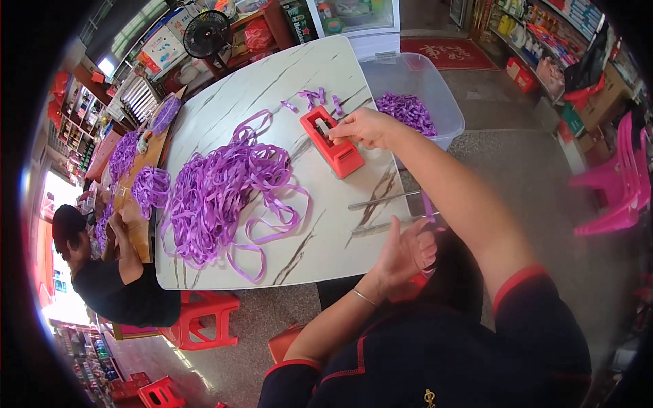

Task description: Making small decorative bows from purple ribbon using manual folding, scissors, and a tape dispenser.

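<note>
Purple ribbon heap (224, 197): tangled loops at eight o'clock from the middle of the counter (323, 238); keep your sleeves clear of them.
Short ribbon pieces (311, 97): scattered at one o'clock from the heap.
Red tape dispenser (343, 160): two o'clock from the heap; a low, straight pull should stop it tipping.
Right hand (371, 128): your fingers pinch together at the white roll (322, 126); you cannot tell whether tape is between them.
Left hand (407, 257): five o'clock from the dispenser, thumb raised, fingers curled beside a ribbon strip (427, 204); grip unclear.
Clear bin (445, 95): two o'clock from the dispenser, holding purple ribbon.
</note>
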`<state>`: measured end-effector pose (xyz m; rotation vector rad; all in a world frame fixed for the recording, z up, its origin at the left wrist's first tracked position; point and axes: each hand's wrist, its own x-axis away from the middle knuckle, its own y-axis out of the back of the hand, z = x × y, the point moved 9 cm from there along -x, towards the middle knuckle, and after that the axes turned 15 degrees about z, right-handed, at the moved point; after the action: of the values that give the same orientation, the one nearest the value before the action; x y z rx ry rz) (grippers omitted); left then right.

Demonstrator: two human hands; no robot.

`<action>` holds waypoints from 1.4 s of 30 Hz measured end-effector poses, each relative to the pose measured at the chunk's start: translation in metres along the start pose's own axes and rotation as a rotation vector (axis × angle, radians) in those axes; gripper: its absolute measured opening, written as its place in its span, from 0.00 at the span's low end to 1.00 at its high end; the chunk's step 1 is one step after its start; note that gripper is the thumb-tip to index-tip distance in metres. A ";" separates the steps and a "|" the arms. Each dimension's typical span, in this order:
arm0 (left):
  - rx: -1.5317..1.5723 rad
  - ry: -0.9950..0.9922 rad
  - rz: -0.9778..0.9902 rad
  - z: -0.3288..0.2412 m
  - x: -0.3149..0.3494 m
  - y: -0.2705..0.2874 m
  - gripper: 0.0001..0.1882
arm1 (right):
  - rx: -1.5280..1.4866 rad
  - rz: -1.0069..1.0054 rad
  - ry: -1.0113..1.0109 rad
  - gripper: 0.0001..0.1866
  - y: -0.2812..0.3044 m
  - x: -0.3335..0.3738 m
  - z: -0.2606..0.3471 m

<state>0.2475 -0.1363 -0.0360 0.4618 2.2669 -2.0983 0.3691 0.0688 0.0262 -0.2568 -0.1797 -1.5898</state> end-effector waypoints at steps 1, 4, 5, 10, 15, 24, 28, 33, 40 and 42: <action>-0.002 -0.006 -0.016 0.000 0.000 0.002 0.37 | 0.026 0.040 -0.021 0.12 -0.002 0.002 0.000; -0.009 -0.007 -0.035 0.000 0.002 0.004 0.37 | 0.166 0.028 -0.015 0.11 -0.015 0.032 -0.005; -0.012 0.001 -0.039 0.000 0.001 0.005 0.37 | 0.174 0.004 0.140 0.11 -0.014 0.032 -0.013; -0.018 0.002 -0.036 0.001 0.002 0.004 0.37 | 0.050 -0.123 0.081 0.10 -0.017 0.050 -0.051; -0.031 0.004 -0.069 0.001 0.000 0.004 0.37 | 0.441 -0.385 0.126 0.09 -0.009 0.057 -0.039; -0.039 0.000 -0.075 0.000 0.001 0.002 0.36 | 1.187 -0.623 -0.042 0.08 -0.013 0.069 -0.002; -0.010 -0.003 -0.048 -0.001 0.000 0.006 0.36 | 0.949 -0.494 -0.027 0.09 0.011 0.093 -0.022; 0.017 -0.012 -0.072 -0.001 0.002 0.003 0.35 | 0.559 0.079 0.007 0.12 0.016 0.123 -0.046; 0.012 -0.028 -0.072 -0.001 0.001 0.004 0.36 | 0.868 0.272 -0.297 0.16 0.008 0.142 -0.067; -0.002 -0.013 -0.081 0.000 0.001 0.004 0.36 | 0.943 0.269 -0.315 0.15 0.007 0.142 -0.069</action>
<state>0.2474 -0.1361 -0.0400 0.3615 2.3180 -2.1284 0.3687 -0.0870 -0.0016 0.2059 -1.0556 -1.0488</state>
